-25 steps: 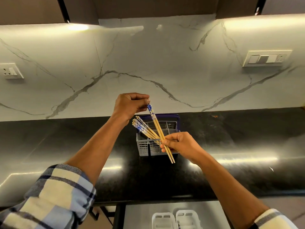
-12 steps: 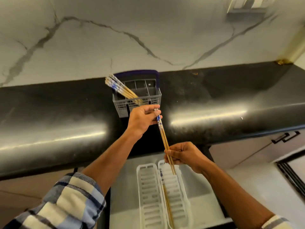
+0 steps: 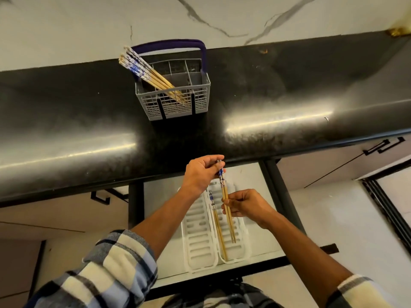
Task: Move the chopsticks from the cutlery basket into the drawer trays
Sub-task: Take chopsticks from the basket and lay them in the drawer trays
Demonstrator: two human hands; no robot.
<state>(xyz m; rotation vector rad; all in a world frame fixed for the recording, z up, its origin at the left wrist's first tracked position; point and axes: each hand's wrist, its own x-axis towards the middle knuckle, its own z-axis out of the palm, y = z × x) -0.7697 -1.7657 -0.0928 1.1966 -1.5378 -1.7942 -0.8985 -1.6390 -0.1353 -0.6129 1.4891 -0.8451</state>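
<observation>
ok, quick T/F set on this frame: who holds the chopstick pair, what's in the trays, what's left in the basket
1. Both hands hold one chopstick pair: left hand at the patterned end, right hand lower down. True.
2. The cutlery basket is empty. False: a bundle of chopsticks leans out of its left side.
3. Both white trays in the drawer are bare. False: the right tray already holds chopsticks; the left looks bare.
4. The basket stands on the black counter. True.
5. The held pair lies flat in the tray. False: the hands hold it above the right tray.
</observation>
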